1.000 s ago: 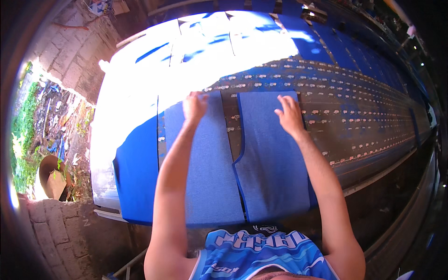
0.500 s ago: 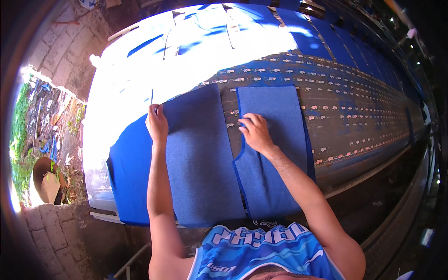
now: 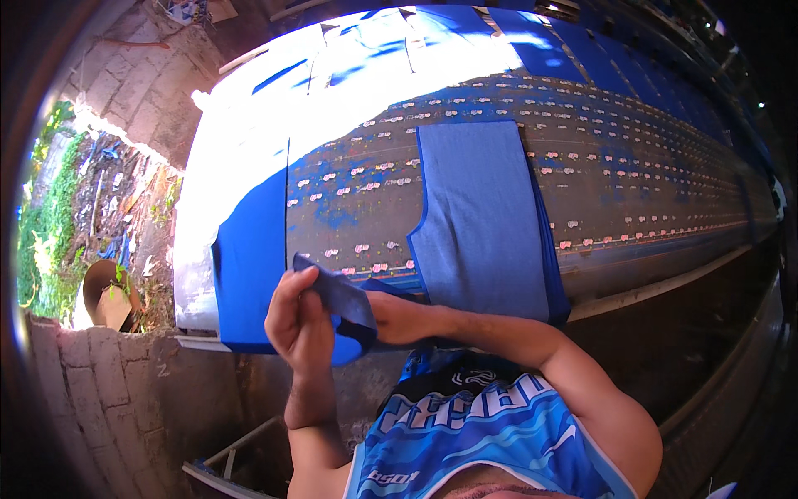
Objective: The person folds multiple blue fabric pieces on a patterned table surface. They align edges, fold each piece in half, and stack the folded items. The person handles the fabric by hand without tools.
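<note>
A bunched-up blue fabric piece (image 3: 345,309) is lifted off the table, close to my chest. My left hand (image 3: 295,320) grips its left side and my right hand (image 3: 399,320) holds it from the right. A second blue fabric piece (image 3: 482,220), cut with a curved edge, lies flat on the long printing table (image 3: 632,166) just beyond my right hand. The table top is grey-blue with rows of small pale marks and blue paint stains.
A bright blue cloth (image 3: 248,258) hangs over the table's near left end. More blue cloth (image 3: 374,41) lies in glaring sunlight at the far end. A brick wall (image 3: 116,391) stands at lower left, with a littered yard (image 3: 100,224) beyond it.
Both hands were flat on two fabric pieces on the table. The left piece has been gathered up and lifted toward me; the right piece stays lying on the table.
</note>
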Demonstrator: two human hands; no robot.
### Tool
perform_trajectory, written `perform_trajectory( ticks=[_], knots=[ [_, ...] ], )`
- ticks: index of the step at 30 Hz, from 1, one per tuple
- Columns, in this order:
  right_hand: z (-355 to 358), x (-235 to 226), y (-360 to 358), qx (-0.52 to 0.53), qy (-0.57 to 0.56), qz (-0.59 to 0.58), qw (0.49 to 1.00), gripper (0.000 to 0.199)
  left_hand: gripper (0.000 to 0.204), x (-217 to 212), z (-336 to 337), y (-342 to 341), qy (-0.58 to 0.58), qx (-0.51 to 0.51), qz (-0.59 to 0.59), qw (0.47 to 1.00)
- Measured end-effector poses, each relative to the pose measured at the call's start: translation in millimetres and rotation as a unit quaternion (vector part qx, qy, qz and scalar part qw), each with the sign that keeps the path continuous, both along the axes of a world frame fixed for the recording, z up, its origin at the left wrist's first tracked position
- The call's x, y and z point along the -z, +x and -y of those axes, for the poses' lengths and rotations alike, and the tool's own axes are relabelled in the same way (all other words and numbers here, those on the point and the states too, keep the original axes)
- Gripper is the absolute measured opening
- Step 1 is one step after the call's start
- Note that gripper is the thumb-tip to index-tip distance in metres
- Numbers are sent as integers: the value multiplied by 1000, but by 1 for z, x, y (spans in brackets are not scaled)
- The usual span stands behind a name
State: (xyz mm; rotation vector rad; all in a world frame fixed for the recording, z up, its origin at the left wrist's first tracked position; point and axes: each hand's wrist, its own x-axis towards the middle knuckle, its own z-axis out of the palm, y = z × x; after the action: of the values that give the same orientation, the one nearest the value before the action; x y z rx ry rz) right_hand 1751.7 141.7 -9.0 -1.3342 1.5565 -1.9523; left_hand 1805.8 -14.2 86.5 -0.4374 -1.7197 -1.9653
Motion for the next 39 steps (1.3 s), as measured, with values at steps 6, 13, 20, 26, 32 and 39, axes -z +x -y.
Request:
perform_trajectory(
  ticks=[6, 13, 20, 26, 32, 39],
  knots=[
    [-102, -53, 77, -39, -122, 223, 966, 55, 41, -21, -34, 107, -206, -27, -31, 978],
    [-153, -44, 160, 140, -72, 291, 944, 43, 46, -21, -112, 113, -372, -59, -168, 911],
    [-241, -50, 161, 199, -181, 341, 901, 36, 70, 113, -139, 121, -86, 292, 244, 921],
    [-331, -72, 137, 356, -85, 172, 914, 36, 19, 98, -155, 115, -270, 130, 232, 926],
    [-366, -90, 130, 374, -34, 173, 910, 34, 21, 19, -136, 92, -150, 32, 117, 981],
    [-375, -103, 123, 367, 0, 201, 908, 35, 25, -13, -140, 78, -141, 63, 121, 980]
  ],
)
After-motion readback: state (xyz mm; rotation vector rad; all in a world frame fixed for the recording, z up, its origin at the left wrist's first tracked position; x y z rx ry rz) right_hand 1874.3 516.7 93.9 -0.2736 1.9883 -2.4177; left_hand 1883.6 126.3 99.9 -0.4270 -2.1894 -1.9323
